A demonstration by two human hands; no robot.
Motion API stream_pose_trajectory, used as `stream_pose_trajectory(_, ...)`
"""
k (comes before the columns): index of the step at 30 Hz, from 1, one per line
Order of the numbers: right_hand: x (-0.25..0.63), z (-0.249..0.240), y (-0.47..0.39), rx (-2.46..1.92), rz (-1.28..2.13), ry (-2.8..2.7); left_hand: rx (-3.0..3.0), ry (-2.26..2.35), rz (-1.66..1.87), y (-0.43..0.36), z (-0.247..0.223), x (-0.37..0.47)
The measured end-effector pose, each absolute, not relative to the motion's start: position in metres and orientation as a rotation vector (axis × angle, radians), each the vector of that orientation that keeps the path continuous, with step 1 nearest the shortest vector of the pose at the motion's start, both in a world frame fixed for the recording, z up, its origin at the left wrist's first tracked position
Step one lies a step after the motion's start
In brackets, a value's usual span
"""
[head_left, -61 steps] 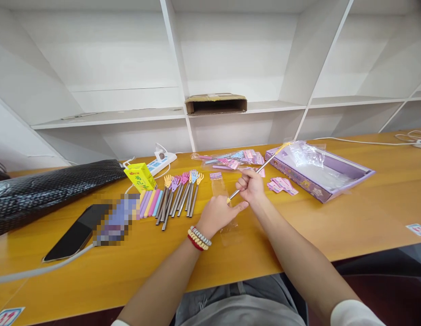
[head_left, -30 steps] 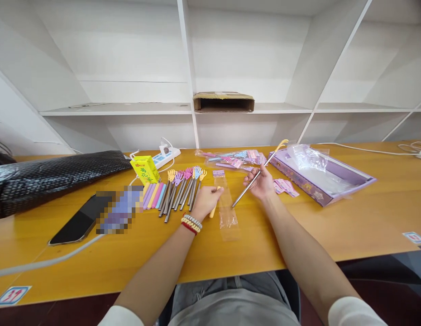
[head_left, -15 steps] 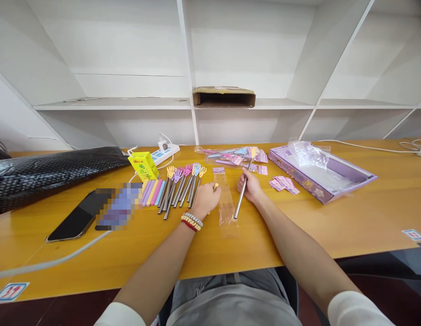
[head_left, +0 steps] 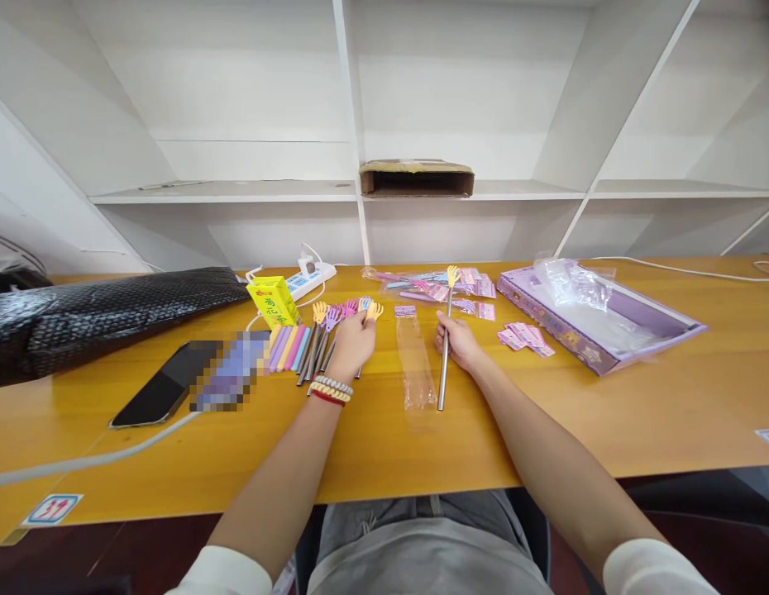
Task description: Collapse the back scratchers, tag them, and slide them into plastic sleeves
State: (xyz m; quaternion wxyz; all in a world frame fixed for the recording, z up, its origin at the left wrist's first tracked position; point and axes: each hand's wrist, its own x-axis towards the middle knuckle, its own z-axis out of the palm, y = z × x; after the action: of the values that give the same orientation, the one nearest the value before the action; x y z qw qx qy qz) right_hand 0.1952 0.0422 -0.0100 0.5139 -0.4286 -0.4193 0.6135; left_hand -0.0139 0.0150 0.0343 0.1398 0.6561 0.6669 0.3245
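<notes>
My right hand (head_left: pixel 459 340) is closed round the steel shaft of a back scratcher (head_left: pixel 444 372), its yellow claw head pointing away from me. Left of it, a clear plastic bag (head_left: pixel 415 364) with a pink-purple header lies flat on the table. My left hand (head_left: pixel 353 340) rests over the right end of a row of back scratchers (head_left: pixel 308 351) with yellow, purple, pink and blue heads. Its fingers are curled beside a yellow claw head (head_left: pixel 375 311); what they grip is hidden. Coloured handle sleeves (head_left: pixel 289 347) lie side by side left of the row.
Bagged back scratchers (head_left: pixel 422 285) lie at the back. Pink cards (head_left: pixel 526 337) and a purple box (head_left: pixel 564 339) holding clear bags are on the right. A yellow carton (head_left: pixel 274 302), power strip (head_left: pixel 313 281), phone (head_left: pixel 167 384) and black bubble-wrapped bundle (head_left: pixel 112 318) occupy the left.
My left hand has moved left and away from me, from beside the clear bag to the scratcher row; the yellow piece in it no longer shows. The right-hand scratcher is turned more upright in view.
</notes>
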Motion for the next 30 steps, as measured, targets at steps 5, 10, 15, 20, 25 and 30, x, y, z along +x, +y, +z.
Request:
stream_pose_trajectory(5, 0.195, -0.009, 0.041, -1.037, 1.456, -1.05, 1.845, 2.118, 1.084, 0.021, 0.048, -0.056)
stream_pose_trajectory(10, 0.195, -0.009, 0.04, -1.049, 1.448, -1.076, 1.638, 2.496, 0.948, 0.017, 0.06, -0.104)
stream_pose_trajectory(15, 0.195, -0.014, 0.042, -1.047, 1.427, -1.103, 1.424, 2.711, 0.852, 0.009, 0.062, -0.132)
stream_pose_trajectory(20, 0.197, -0.018, 0.044, -1.061, 1.397, -1.131, 1.363, 2.76, 0.841, 0.007, 0.054, -0.142)
stream_pose_trajectory(25, 0.197, -0.016, 0.043, -1.062, 1.407, -1.133, 1.378, 2.757, 0.838, 0.014, 0.043, -0.146)
stream_pose_trajectory(30, 0.196, -0.015, 0.043, -1.054, 1.402, -1.141, 1.351, 2.773, 0.817, 0.014, 0.042, -0.146)
